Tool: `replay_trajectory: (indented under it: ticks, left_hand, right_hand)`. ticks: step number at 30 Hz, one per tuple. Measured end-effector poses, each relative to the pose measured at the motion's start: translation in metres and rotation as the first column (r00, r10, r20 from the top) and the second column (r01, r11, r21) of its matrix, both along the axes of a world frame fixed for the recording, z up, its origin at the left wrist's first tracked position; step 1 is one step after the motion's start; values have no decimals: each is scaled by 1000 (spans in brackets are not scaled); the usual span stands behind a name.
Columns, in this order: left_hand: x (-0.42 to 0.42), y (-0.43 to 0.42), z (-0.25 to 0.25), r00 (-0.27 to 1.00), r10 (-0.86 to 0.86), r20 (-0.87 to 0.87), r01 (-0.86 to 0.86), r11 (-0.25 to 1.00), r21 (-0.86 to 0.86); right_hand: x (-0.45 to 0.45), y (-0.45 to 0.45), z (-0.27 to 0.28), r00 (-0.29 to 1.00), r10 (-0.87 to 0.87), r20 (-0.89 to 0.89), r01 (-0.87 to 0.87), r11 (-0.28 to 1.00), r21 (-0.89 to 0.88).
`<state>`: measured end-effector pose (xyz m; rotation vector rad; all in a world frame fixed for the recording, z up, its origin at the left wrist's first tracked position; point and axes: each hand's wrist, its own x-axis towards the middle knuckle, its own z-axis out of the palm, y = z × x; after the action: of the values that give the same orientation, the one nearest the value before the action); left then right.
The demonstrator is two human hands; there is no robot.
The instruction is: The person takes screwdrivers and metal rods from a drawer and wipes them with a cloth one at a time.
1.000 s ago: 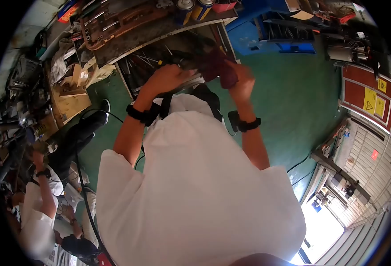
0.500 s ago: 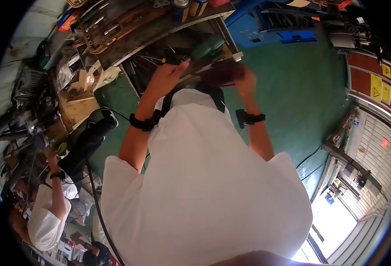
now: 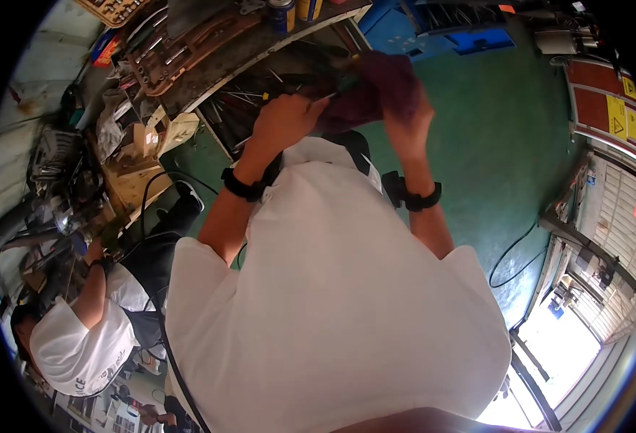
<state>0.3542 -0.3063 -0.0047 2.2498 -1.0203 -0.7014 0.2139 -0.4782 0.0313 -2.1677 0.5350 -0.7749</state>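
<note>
My right hand (image 3: 410, 128) is closed on a dark maroon cloth (image 3: 390, 83), which bunches up over the drawer's right end and spreads toward my other hand. My left hand (image 3: 285, 124) is closed beside the cloth's left edge. A thin, shiny bit shows at its fingertips, but what it holds is mostly hidden. Below both hands an open drawer (image 3: 220, 119) holds several hand tools, some long and thin.
On the bench above the drawer lies a brown socket-set case (image 3: 160, 88), with a blue can (image 3: 281, 16) and a yellow-blue can (image 3: 308, 9) nearby. A person in a white shirt (image 3: 80, 346) works at left. A black cable (image 3: 160, 317) runs along my left side.
The cloth has swung up and now covers where a blurred green object showed between my hands. My right hand has shifted slightly right, and the person at left has leaned further into view.
</note>
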Motion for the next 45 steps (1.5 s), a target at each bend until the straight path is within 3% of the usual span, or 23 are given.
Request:
replay_trajectory:
  ticks: [4, 6, 8, 10, 14, 17, 19, 23, 25, 28, 31, 35, 41, 43, 45]
  left_hand:
    - [-15, 0, 10, 997, -66, 41, 66, 998, 3]
    - [-14, 2, 11, 989, -120, 88, 119, 993, 15]
    - [-11, 12, 7, 989, -117, 88, 113, 993, 43]
    - [-8, 19, 5, 989, -119, 91, 113, 992, 63]
    - [-10, 25, -1, 990, -131, 49, 126, 987, 99]
    - [-8, 26, -3, 991, -124, 53, 118, 987, 105]
    - [-8, 25, -5, 993, -107, 55, 101, 989, 106]
    - [9, 30, -7, 1000, -13, 18, 11, 993, 120]
    - [12, 31, -8, 999, 27, -19, -24, 991, 133]
    - [-4, 16, -18, 996, 87, 21, -88, 994, 59]
    - [-22, 2, -21, 999, 33, 29, -27, 982, -186]
    - [-11, 7, -7, 998, 18, 62, -14, 998, -65]
    - [-11, 22, -7, 998, 66, 9, -66, 996, -53]
    - [-13, 27, -13, 991, 129, 26, -128, 992, -21]
    - [-13, 29, -16, 993, 117, -12, -118, 993, -10]
  right_hand:
    - [17, 12, -7, 979, 93, -181, -112, 989, -95]
    - [22, 16, -9, 911, 356, -207, -394, 900, -186]
    - [18, 17, -13, 885, 402, -234, -442, 885, -149]
    - [13, 11, -10, 800, 473, -369, -524, 851, -46]
    - [12, -4, -10, 687, 564, -458, -648, 761, -35]
    - [8, -7, -7, 730, 509, -456, -623, 769, -139]
    - [6, -19, -5, 740, 484, -468, -545, 839, 6]
    - [-8, -45, -17, 772, 397, -497, -524, 840, -143]
    - [-9, -35, -12, 862, 311, -401, -391, 910, -135]
    - [8, -8, -10, 874, 277, -399, -340, 935, -96]
    - [20, 17, -32, 832, 231, -504, -298, 953, -56]
    - [22, 19, -39, 826, 153, -543, -283, 945, -163]
    - [2, -29, -41, 886, 6, -464, -135, 959, -247]
    - [0, -44, -37, 980, -68, -187, 15, 962, -273]
    - [5, -46, -25, 995, -52, -88, 28, 968, -249]
